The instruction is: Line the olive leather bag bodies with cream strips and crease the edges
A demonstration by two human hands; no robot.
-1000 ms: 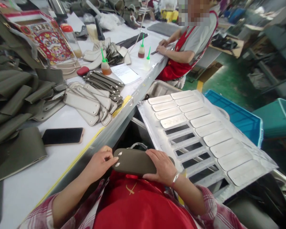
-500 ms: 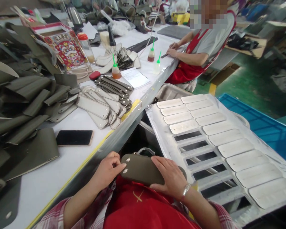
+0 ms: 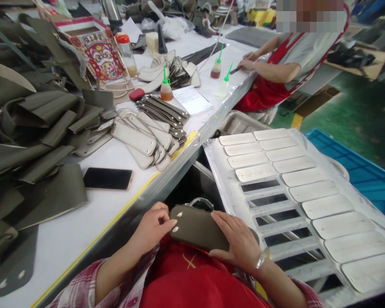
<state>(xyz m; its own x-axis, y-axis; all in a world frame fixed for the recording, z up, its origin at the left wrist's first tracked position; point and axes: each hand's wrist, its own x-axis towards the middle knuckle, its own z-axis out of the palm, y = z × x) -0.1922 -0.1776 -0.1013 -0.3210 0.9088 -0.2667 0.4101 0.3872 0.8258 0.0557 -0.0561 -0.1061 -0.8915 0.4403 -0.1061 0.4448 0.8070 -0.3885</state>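
A dark olive leather piece (image 3: 199, 226) with rounded corners is held level in front of the red apron (image 3: 192, 278). Two small pale metal fittings show near its left end. My left hand (image 3: 157, 226) pinches that end, thumb on top by the fittings and fingers curled. My right hand (image 3: 239, 239) is wrapped over the other end, with the thumb along the near edge. The piece's far right tip and underside are partly hidden by my right hand. A clear looped strip (image 3: 200, 202) shows just behind the piece.
To the right, a board (image 3: 218, 171) carries rows of pale rounded panels (image 3: 327, 206). On the table lie a phone (image 3: 108, 178), pale strips (image 3: 134, 137), dark strips (image 3: 162, 112) and piled olive leather (image 3: 41, 124). Green-tipped bottles (image 3: 166, 90) stand beyond; a co-worker (image 3: 276, 72) sits at the far side.
The whole view has shifted, so things appear further right. Both hands keep the same grip on the leather piece.
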